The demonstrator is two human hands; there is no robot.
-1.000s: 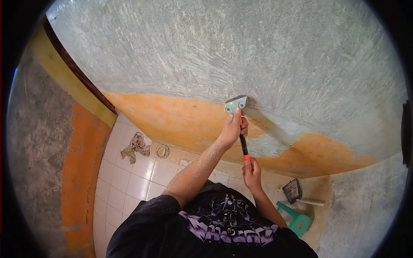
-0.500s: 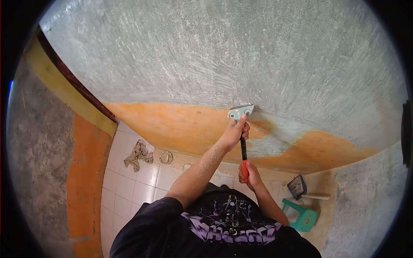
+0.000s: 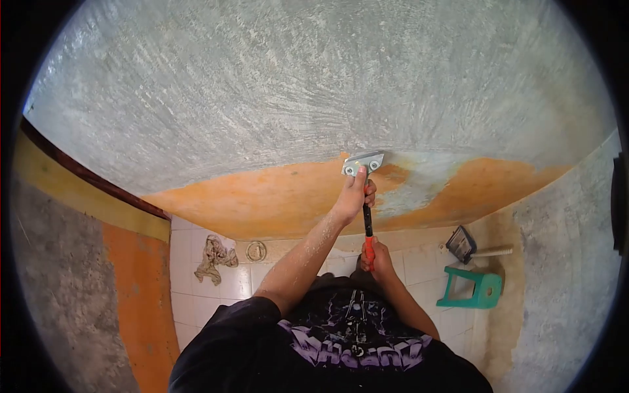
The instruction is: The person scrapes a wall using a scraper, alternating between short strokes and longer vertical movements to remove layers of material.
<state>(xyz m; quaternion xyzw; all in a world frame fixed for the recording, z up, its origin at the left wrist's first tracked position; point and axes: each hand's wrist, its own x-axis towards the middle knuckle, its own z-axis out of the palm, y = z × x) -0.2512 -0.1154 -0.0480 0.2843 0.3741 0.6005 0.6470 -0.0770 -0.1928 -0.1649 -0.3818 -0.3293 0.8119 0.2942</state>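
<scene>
A long-handled scraper (image 3: 367, 219) with a wide metal head and a black and red handle is held in both hands. My left hand (image 3: 358, 194) is wrapped round the shaft just below the head, its thumb pressed on the metal plate. Lower down, my right hand (image 3: 377, 257) grips the red end of the handle. The blade's edge lies against the wall (image 3: 295, 98), at the border between bare grey plaster and remaining orange paint (image 3: 275, 196). Pale flakes dust my left forearm.
On the tiled floor (image 3: 232, 280) lie a crumpled rag (image 3: 213, 259) and a ring-shaped item (image 3: 256, 251) to the left. A green stool (image 3: 486, 291) and a black dustpan-like item (image 3: 461, 245) with a light handle stand to the right. A side wall (image 3: 65, 275) closes off the left.
The camera view has turned, so wall and floor items appear shifted. The scraper head sits slightly farther left in view, and both hands keep their hold.
</scene>
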